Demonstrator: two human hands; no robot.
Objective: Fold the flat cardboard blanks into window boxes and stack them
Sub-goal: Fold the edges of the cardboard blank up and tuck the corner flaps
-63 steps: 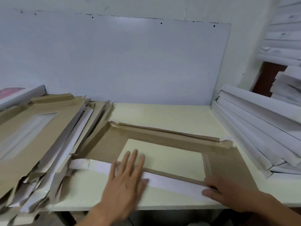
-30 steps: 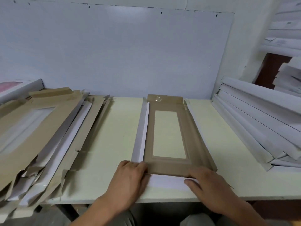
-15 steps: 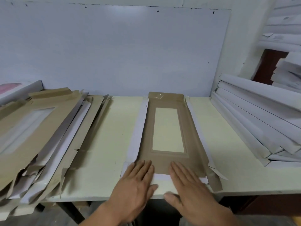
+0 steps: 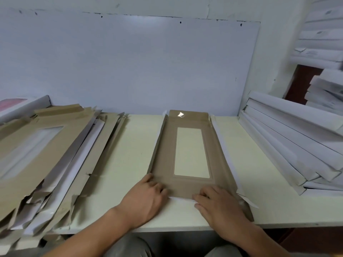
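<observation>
Blank (image 4: 163, 164) unprinted; both hands (image 4: 146, 197) gripping its near flap.

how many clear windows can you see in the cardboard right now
2: one in the blank under both hands at the table's middle, one in the top blank of the left pile. Lower blanks in that pile may hide more.

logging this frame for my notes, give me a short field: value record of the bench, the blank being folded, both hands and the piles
surface: pale table
work piece: brown cardboard blank with window, lying lengthwise away from the person
side flaps: partly raised along both long edges
left hand: left hand, fingers curled at the blank's near left corner
right hand: right hand, fingers curled at the near edge
left pile: flat blanks, fanned out
right pile: white folded boxes, stacked
</observation>
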